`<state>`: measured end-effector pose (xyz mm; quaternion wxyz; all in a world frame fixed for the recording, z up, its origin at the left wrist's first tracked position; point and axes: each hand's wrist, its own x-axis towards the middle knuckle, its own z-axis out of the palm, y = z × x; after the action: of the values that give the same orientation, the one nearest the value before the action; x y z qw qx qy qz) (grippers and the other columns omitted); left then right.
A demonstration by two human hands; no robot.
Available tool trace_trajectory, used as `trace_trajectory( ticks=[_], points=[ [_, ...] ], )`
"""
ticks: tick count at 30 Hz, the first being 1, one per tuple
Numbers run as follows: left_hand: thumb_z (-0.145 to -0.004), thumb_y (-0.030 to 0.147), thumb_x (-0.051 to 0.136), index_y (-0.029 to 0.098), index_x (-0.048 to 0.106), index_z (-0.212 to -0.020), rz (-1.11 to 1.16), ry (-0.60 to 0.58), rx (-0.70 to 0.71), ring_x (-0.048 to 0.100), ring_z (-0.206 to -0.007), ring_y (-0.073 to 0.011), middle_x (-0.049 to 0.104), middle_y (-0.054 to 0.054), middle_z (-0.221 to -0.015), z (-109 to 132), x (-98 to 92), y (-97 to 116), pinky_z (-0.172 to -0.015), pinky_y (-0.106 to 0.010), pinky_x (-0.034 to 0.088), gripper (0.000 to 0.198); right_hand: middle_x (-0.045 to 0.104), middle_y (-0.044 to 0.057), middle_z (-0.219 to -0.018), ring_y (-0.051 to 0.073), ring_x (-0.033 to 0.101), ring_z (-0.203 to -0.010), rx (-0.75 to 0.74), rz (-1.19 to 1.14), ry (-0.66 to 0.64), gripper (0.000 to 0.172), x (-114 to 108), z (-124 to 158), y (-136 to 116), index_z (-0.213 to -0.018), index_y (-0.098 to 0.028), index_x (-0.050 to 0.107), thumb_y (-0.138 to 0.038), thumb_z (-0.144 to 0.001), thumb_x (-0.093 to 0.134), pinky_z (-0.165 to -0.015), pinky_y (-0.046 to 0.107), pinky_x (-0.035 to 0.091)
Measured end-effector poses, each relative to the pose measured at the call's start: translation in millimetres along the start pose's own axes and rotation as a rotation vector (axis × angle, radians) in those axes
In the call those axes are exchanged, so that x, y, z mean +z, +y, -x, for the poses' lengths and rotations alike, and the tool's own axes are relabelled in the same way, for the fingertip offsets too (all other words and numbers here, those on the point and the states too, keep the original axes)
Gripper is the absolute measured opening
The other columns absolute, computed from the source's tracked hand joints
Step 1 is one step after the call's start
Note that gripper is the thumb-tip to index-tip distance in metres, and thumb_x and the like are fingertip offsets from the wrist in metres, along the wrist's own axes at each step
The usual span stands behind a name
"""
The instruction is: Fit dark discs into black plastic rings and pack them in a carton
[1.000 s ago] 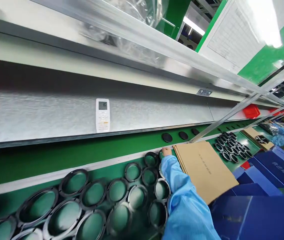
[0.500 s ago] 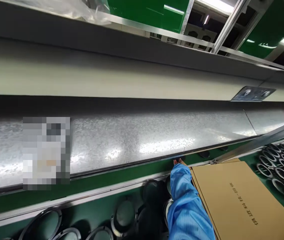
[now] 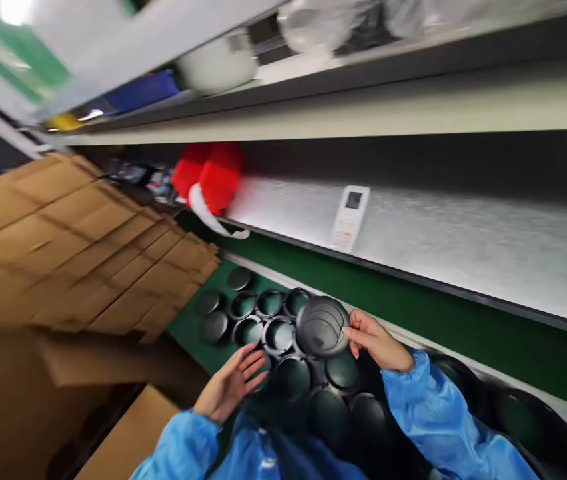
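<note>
You hold a dark round disc (image 3: 322, 327) nearer to you than the white remote (image 3: 350, 219) and a little to its left, raised above a cluster of black rings (image 3: 263, 328); your right hand (image 3: 374, 341), also on your side of the remote, has thumb and fingers clamped on the disc's right edge. Your left hand (image 3: 234, 385) is out to the left of the remote and well nearer to you; its fingers are spread apart, palm turned up, holding nothing, with rings just beyond the fingertips. Half a second ago only one arm showed, reaching right of the remote towards the shelf edge; now both hands are in view and the disc is up in your grip.

Your view has swung too: the remote, earlier near the left side, is now right of centre; the printed cardboard sheet that lay to its right has gone from view. The rings lie on the green surface (image 3: 183, 327), on your side of the remote and mostly left of it, with more dark discs (image 3: 214, 327) farther left; a blurred red bin (image 3: 220, 175) has come in left of the remote on the metal shelf (image 3: 428, 247); folded cardboard (image 3: 113, 253) stands at the remote's far left.
</note>
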<state>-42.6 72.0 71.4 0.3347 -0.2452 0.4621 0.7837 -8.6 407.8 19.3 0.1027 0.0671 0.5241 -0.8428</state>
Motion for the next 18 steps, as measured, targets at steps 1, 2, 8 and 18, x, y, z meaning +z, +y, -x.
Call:
trace_trajectory(
  ticks=[1, 2, 8, 18],
  points=[
    [-0.093, 0.047, 0.058, 0.021, 0.051, -0.139, 0.056, -0.050, 0.021, 0.057, -0.123, -0.0307, 0.060, -0.014, -0.133, 19.9, -10.5, -0.3, -0.104, -0.052, 0.045, 0.053, 0.051, -0.007, -0.059, 0.010, 0.049, -0.044, 0.018, 0.036, -0.139, 0.045, 34.9, -1.4, 1.8, -0.076, -0.022, 0.044, -0.052, -0.077, 0.078, -0.046, 0.022, 0.038],
    [-0.091, 0.050, 0.059, 0.023, 0.048, -0.142, 0.113, -0.126, 0.046, 0.054, -0.127, -0.0330, 0.059, -0.014, -0.136, 35.5, -17.8, -1.2, -0.106, -0.054, 0.043, 0.059, 0.051, -0.007, -0.059, 0.010, 0.050, -0.044, 0.037, 0.069, -0.257, 0.043, 67.1, -2.1, 3.0, -0.078, -0.022, 0.045, -0.053, -0.080, 0.075, -0.047, 0.022, 0.039],
    [-0.086, 0.061, 0.061, 0.032, 0.029, -0.154, 0.282, -0.427, 0.256, 0.055, -0.125, -0.0417, 0.054, -0.014, -0.143, 98.8, -48.1, -3.4, -0.104, -0.064, 0.041, 0.081, 0.053, -0.005, -0.058, 0.011, 0.052, -0.048, 0.154, 0.234, -0.562, 0.043, 201.9, 2.9, 6.3, -0.082, -0.022, 0.044, -0.059, -0.086, 0.067, -0.050, 0.023, 0.040],
    [-0.091, 0.067, 0.046, 0.041, 0.042, -0.147, 0.362, -0.652, 0.540, 0.049, -0.132, -0.0408, 0.045, -0.007, -0.153, 167.7, -114.1, 9.5, -0.102, -0.068, 0.042, 0.062, 0.056, 0.008, -0.110, 0.022, 0.056, -0.100, -0.503, 0.840, -0.317, 0.025, 305.0, 13.3, 32.3, -0.116, -0.024, 0.057, -0.041, -0.101, 0.049, -0.086, 0.037, 0.050]
  ],
)
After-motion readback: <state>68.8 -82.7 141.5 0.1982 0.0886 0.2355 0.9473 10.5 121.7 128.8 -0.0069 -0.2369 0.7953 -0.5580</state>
